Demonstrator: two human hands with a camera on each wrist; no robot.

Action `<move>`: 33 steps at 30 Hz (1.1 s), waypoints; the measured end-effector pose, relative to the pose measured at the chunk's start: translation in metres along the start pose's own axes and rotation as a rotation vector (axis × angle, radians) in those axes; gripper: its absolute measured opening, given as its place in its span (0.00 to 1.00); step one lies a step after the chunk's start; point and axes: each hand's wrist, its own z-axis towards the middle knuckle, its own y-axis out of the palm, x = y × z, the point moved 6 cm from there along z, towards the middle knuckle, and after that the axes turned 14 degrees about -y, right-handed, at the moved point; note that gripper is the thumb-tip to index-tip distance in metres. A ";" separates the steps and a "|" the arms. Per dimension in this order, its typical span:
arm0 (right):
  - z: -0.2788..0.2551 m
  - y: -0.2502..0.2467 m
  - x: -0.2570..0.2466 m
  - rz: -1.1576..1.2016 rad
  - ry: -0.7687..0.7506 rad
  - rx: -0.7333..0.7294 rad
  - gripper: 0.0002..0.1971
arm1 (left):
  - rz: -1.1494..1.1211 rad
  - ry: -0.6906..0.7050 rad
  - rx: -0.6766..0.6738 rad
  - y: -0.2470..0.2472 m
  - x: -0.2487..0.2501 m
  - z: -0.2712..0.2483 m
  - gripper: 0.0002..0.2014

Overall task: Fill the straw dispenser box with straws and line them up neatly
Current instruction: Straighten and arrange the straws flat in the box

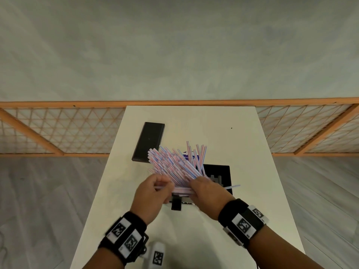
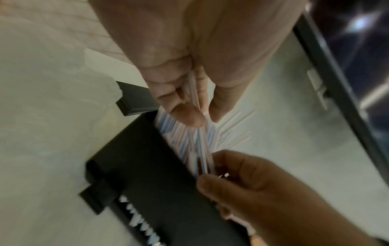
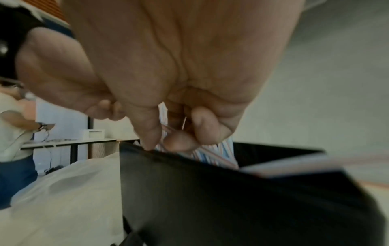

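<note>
Your left hand [image 1: 151, 193] and right hand [image 1: 208, 191] both pinch the fanned red-and-blue-striped plastic straws [image 1: 174, 164], which lean far-left above the open black dispenser box [image 1: 223, 171] lying directly beneath.

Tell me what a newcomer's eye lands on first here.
A fan of striped straws splays out mid-table, gripped by the left hand and right hand. Under them sits the open black dispenser box; its black lid lies farther back on the left.
</note>
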 end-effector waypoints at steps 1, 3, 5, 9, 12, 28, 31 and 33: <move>-0.002 0.003 0.005 0.061 0.003 0.002 0.11 | 0.053 -0.008 0.003 0.003 -0.009 0.004 0.06; -0.005 0.004 0.008 0.160 -0.014 0.043 0.14 | 0.129 -0.004 0.013 0.006 -0.021 0.011 0.08; -0.011 0.001 0.012 0.217 -0.030 0.122 0.18 | 0.195 0.027 0.035 0.008 -0.025 0.016 0.08; -0.029 -0.005 0.026 0.149 0.058 0.197 0.17 | 0.345 0.158 0.113 0.004 -0.022 0.015 0.12; -0.037 -0.002 0.044 -0.052 0.187 0.063 0.18 | 0.443 0.248 0.132 0.004 -0.020 0.011 0.13; -0.052 -0.042 0.038 -0.244 0.271 -0.013 0.08 | 0.868 0.432 0.063 0.035 -0.011 0.018 0.10; -0.040 -0.020 0.030 -0.198 0.217 -0.031 0.07 | 0.792 0.400 0.131 0.029 -0.001 0.012 0.05; -0.032 -0.005 0.027 -0.172 0.178 -0.043 0.07 | 0.738 0.394 0.218 0.022 0.005 0.008 0.08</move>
